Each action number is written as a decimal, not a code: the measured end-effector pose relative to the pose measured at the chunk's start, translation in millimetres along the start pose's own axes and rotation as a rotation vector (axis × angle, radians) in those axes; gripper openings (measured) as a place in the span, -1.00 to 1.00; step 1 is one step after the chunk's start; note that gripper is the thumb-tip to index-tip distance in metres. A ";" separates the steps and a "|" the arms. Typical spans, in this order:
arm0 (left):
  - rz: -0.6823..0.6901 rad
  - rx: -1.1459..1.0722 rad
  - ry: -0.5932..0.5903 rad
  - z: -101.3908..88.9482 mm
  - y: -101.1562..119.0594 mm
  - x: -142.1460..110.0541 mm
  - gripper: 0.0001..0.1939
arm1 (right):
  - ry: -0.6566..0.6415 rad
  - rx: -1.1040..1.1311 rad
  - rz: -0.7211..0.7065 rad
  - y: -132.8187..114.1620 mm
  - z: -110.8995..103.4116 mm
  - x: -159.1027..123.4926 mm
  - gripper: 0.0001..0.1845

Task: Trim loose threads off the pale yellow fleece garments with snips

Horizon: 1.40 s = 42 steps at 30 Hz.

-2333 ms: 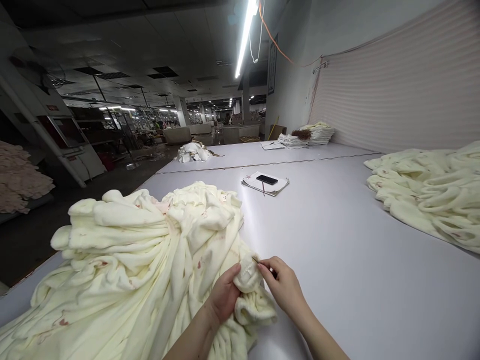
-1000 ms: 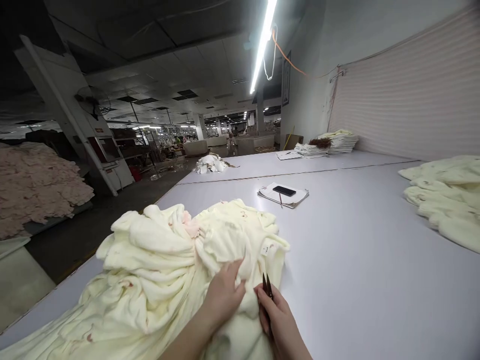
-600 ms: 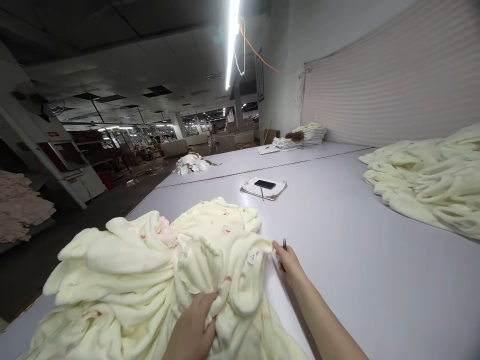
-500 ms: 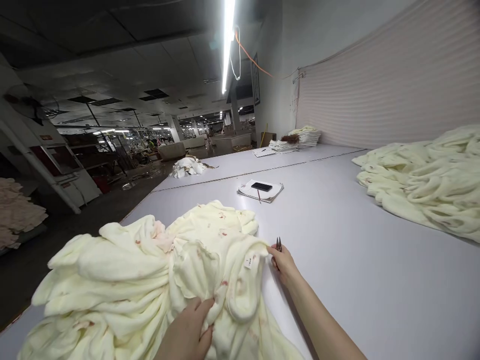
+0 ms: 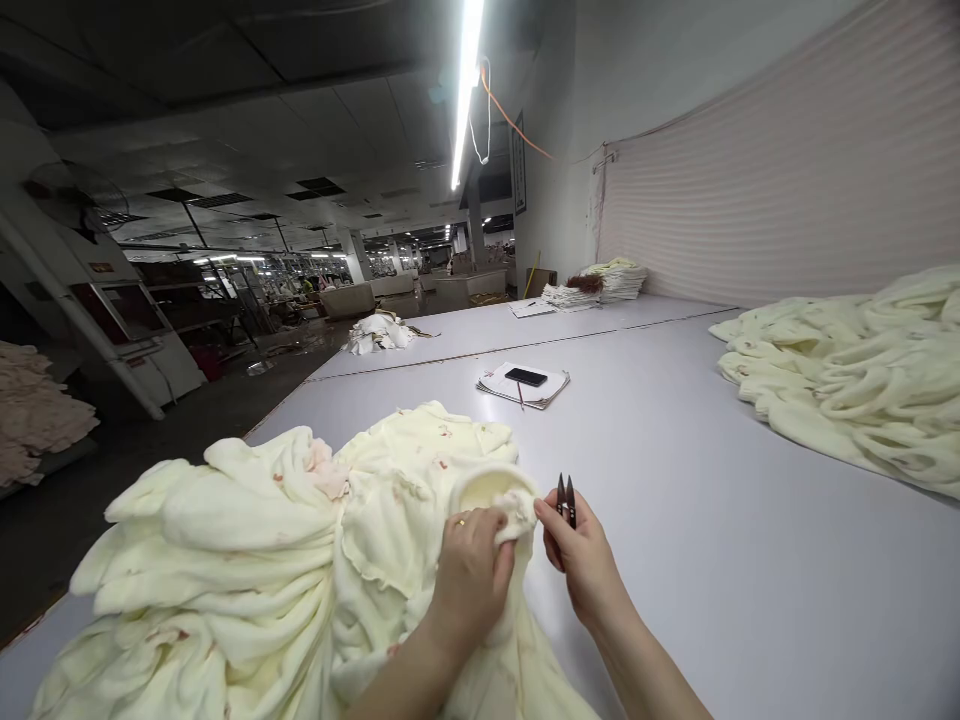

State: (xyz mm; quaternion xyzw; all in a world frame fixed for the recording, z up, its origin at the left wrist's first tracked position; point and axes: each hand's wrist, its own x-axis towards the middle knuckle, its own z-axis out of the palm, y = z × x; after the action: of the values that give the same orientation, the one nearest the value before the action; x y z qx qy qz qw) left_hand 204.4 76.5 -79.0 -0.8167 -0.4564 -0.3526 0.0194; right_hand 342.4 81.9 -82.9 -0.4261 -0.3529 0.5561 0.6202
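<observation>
A heap of pale yellow fleecy garments (image 5: 225, 530) with small reddish prints lies across the near left of the table. My left hand (image 5: 472, 565), a ring on one finger, is closed on a fold of the nearest garment (image 5: 487, 485). Just to its right, my right hand (image 5: 585, 555) is wrapped round a pair of dark thread snips (image 5: 566, 500). The snips' two blades point up and stand apart. My right thumb and a fingertip meet the garment's edge; whether they pinch it I cannot tell.
Beyond the heap, a phone (image 5: 526, 377) and a pen (image 5: 520, 397) rest on a stack of papers (image 5: 555, 388). More pale yellow fabric (image 5: 855, 370) is piled at the right. White scraps (image 5: 379, 333) and stacked cloth (image 5: 622, 280) sit farther back on the table (image 5: 675, 480).
My left hand has moved up and right to the garment's edge beside my right hand, turning the fold over. The white label seen earlier is no longer visible. The snips show more fully.
</observation>
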 end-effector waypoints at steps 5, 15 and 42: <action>0.102 0.059 0.197 -7.5 -6.0 -15.4 -0.81 | -0.071 -0.386 -0.139 3.3 -5.0 -6.8 -0.74; 0.309 0.121 0.286 -10.1 -0.1 -20.5 -0.77 | -0.254 -0.904 -0.479 2.8 -12.0 -20.7 -0.79; -0.267 -0.400 -0.034 -22.3 -5.3 -38.7 -0.82 | -0.246 -0.691 -0.347 11.2 -14.6 -42.2 -0.78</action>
State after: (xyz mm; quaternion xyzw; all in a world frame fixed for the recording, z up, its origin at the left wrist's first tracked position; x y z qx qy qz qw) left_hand 175.0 43.3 -86.7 -0.7424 -0.4818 -0.4217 -0.1972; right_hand 345.8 38.4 -97.4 -0.4740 -0.6574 0.3387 0.4780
